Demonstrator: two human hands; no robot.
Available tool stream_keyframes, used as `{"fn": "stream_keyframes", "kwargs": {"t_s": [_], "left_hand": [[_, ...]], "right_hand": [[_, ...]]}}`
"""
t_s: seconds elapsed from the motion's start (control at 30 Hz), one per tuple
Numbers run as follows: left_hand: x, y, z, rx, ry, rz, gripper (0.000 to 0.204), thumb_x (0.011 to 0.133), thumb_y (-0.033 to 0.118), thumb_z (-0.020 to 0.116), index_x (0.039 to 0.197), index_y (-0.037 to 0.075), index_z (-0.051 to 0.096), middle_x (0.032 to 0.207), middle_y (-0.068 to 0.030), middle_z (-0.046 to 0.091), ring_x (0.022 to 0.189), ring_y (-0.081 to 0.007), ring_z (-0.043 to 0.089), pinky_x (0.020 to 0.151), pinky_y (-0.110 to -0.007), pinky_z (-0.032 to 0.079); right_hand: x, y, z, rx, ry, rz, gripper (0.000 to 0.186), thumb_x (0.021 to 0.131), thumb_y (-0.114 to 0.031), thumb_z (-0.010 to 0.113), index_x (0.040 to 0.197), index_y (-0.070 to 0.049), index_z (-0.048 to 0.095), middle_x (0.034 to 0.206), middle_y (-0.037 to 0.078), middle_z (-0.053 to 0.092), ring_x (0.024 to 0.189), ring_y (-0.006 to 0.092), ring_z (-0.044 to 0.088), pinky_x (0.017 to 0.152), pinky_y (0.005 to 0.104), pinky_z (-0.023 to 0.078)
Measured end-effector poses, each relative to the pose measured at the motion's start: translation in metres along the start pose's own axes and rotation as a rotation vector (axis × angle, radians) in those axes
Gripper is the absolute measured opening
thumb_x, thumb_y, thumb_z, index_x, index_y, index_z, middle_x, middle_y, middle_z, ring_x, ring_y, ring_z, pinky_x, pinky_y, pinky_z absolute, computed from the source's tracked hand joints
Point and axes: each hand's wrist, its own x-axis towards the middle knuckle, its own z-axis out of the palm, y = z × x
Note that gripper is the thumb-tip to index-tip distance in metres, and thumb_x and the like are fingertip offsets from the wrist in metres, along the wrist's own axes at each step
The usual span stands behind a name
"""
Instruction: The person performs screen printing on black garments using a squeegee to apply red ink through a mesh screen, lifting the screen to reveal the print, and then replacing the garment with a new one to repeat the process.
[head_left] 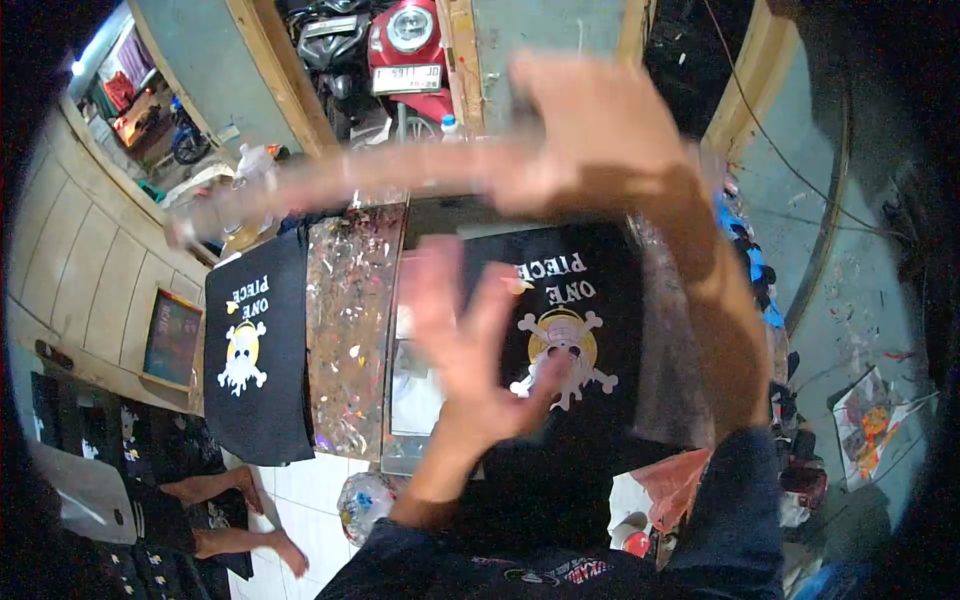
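Note:
My left hand (470, 360), smeared by motion, hovers with its fingers apart over the left side of a black T-shirt (610, 270) with a white and yellow skull print. My right hand (600, 130) is raised at the far side of the table. Its fingers close on the right end of a long, pale wooden bar (360, 175), which reaches left across the far edge; blur hides whether it is one side of a frame. A second black T-shirt (265, 400) with the same print lies flat to the left.
The paint-spattered tabletop (350, 300) lies between the shirts. A small wood-framed panel (172, 338) leans at the left wall. Another person's bare legs (240, 510) rest on the floor at lower left. Beyond the table stands a red motorbike (405, 50).

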Motion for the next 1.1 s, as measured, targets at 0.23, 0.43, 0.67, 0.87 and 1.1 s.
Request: {"fn": "stream_keyframes", "kwargs": {"t_s": [0.23, 0.43, 0.67, 0.87, 1.1], "left_hand": [[-0.070, -0.063, -0.051, 0.128, -0.489, -0.112, 0.079, 0.071, 0.040, 0.090, 0.133, 0.001, 0.059, 0.090, -0.0097, 0.060, 0.085, -0.0282, 0.058, 0.084, -0.042, 0.042], [-0.146, -0.085, -0.028, 0.034, -0.448, -0.198, 0.064, 0.071, 0.030, 0.090, 0.122, 0.001, 0.063, 0.092, -0.0100, 0.062, 0.087, -0.0296, 0.057, 0.081, -0.041, 0.042], [-0.145, -0.090, -0.023, 0.008, -0.416, -0.157, 0.065, 0.065, 0.030, 0.095, 0.117, 0.004, 0.065, 0.091, -0.0081, 0.062, 0.083, -0.0289, 0.057, 0.079, -0.041, 0.041], [-0.160, -0.099, -0.017, 0.026, -0.377, -0.146, 0.061, 0.063, 0.029, 0.097, 0.110, 0.005, 0.066, 0.091, -0.0079, 0.062, 0.082, -0.0284, 0.057, 0.077, -0.040, 0.042], [-0.172, -0.104, -0.012, 0.049, -0.430, -0.159, 0.055, 0.073, 0.035, 0.089, 0.111, 0.003, 0.065, 0.100, -0.0088, 0.068, 0.088, -0.0282, 0.060, 0.088, -0.042, 0.043]], "right_hand": [[-0.172, -0.047, 0.159, 0.063, 0.170, -0.157, 0.065, 0.077, -0.064, 0.073, 0.097, -0.003, 0.059, 0.092, 0.012, 0.059, 0.085, 0.0297, 0.060, 0.074, 0.0436, 0.049], [-0.164, -0.035, 0.206, 0.153, -0.098, -0.092, 0.037, 0.086, -0.037, 0.074, 0.105, -0.009, 0.060, 0.095, 0.011, 0.060, 0.092, 0.0293, 0.062, 0.078, 0.0435, 0.050], [-0.126, -0.015, 0.240, 0.155, 0.038, -0.134, 0.030, 0.084, -0.027, 0.073, 0.107, -0.010, 0.062, 0.092, 0.012, 0.063, 0.094, 0.0323, 0.066, 0.077, 0.0475, 0.053], [-0.020, 0.040, 0.284, 0.221, -0.013, -0.170, 0.039, 0.086, -0.034, 0.074, 0.111, -0.008, 0.059, 0.098, 0.015, 0.064, 0.096, 0.0389, 0.065, 0.079, 0.0523, 0.051], [-0.002, 0.049, 0.283, 0.150, -0.197, -0.115, 0.043, 0.088, -0.039, 0.073, 0.112, -0.008, 0.056, 0.099, 0.016, 0.065, 0.096, 0.0425, 0.067, 0.077, 0.0567, 0.052]]}}
